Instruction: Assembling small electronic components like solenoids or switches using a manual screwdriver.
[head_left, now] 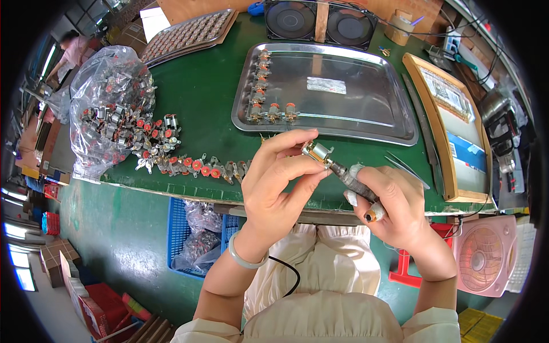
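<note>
Between the fingertips of my left hand [277,186] is a small silver metal component [317,151] with a brass-coloured side. My right hand [397,200] is closed round a dark hand tool [355,184] with grey and white wrapping on its handles; it looks like pliers. The tool's narrow tip meets the component's lower edge, though my fingers hide part of the contact. Just beyond my hands lies a silver metal tray [354,108], with similar components [274,110] along its left side and near left corner. A loose row of components with red-orange discs [197,166] lies left of my hands.
A clear plastic bag [86,140] spills a heap of components at the left. Behind it is a filled tray [191,35]. Tweezers [409,171] and a wooden frame [449,148] lie right. Two black fans [320,23] stand at the back. Below the table is a blue crate [177,237].
</note>
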`<action>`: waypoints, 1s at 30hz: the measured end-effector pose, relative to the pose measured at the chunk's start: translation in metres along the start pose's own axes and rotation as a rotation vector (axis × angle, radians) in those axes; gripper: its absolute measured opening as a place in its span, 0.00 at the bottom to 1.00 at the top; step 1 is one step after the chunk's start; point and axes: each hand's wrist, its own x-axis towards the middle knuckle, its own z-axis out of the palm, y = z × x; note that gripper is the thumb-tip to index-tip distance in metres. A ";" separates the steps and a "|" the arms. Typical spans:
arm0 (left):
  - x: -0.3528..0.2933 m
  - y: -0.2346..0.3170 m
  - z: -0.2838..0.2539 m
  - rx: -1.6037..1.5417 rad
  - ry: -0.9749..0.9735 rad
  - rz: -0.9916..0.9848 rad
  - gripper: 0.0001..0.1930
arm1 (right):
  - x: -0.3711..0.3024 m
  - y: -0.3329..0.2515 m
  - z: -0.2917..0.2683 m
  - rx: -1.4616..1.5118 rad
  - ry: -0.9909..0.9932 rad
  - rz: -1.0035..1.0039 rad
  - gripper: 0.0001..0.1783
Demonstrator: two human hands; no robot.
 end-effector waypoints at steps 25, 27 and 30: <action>-0.007 -0.011 0.009 -0.148 0.042 0.038 0.13 | -0.012 0.021 -0.009 0.928 -0.166 0.858 0.13; -0.007 -0.013 0.012 -0.310 0.047 0.018 0.16 | -0.017 0.027 -0.010 0.427 -0.156 0.644 0.11; -0.008 -0.014 0.012 -0.424 -0.005 -0.019 0.20 | -0.020 0.034 -0.012 -0.161 -0.272 0.441 0.16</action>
